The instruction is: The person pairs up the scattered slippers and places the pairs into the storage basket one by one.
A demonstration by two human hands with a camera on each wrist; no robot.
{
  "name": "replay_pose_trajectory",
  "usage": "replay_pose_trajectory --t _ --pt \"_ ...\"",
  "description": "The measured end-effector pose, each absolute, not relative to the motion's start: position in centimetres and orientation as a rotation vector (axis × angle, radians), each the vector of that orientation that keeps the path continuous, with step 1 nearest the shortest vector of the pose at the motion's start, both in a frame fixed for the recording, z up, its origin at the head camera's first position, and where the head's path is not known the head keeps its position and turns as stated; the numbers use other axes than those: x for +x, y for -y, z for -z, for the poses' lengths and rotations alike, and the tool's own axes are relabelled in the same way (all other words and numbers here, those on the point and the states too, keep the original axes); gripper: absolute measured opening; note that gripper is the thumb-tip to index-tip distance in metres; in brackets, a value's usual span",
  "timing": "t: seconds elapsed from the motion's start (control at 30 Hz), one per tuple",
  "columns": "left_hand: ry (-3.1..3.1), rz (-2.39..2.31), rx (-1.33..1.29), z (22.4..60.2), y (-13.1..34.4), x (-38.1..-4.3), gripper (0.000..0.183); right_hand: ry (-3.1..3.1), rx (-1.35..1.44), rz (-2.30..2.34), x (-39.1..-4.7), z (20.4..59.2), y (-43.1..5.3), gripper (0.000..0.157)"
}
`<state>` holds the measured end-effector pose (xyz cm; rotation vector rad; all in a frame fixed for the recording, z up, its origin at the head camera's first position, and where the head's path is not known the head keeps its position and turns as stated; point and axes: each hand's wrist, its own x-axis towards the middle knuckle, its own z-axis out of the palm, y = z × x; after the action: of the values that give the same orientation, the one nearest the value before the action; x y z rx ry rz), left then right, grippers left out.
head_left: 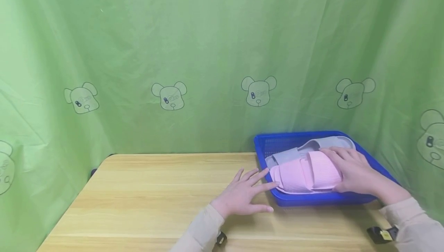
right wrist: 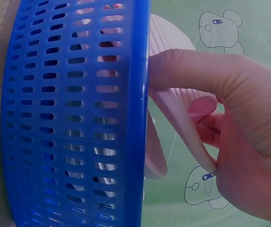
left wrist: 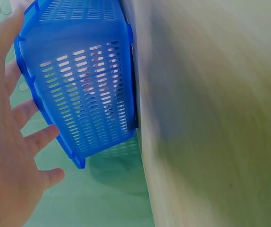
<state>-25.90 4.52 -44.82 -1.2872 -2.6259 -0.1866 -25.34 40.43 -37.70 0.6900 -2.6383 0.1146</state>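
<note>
A pair of pink slippers (head_left: 295,175) with ribbed straps lies along the near side of a blue plastic basket (head_left: 326,199). My right hand (head_left: 357,170) grips the pink pair at its right end, with the thumb on the near side and the fingers over the far side. In the right wrist view, the held pink slipper (right wrist: 185,125) tilts above the basket rim. Behind the pink pair are grey slippers (head_left: 286,156), partly covered by it. My left hand (head_left: 241,195) is spread with straight fingers, its fingertips right at the basket's left rim.
The basket stands at the back right of a wooden table (head_left: 166,198). A green curtain (head_left: 208,51) with bear-head prints hangs behind the table and along both sides. In the left wrist view, the slotted basket wall (left wrist: 79,90) rises from the tabletop.
</note>
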Motion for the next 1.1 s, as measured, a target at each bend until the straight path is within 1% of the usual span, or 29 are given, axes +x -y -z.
replay_pose_trajectory --t 0.6,1.1 --pt "2.630 0.196 -1.271 44.9 -4.6 -25.8 0.070 2.714 0.683 -0.077 -25.9 37.4 -39.7 0.111" --pt "2.624 0.221 -1.270 45.1 -4.6 -25.9 0.070 2.810 0.627 -0.032 -25.8 37.0 -38.7 0.118"
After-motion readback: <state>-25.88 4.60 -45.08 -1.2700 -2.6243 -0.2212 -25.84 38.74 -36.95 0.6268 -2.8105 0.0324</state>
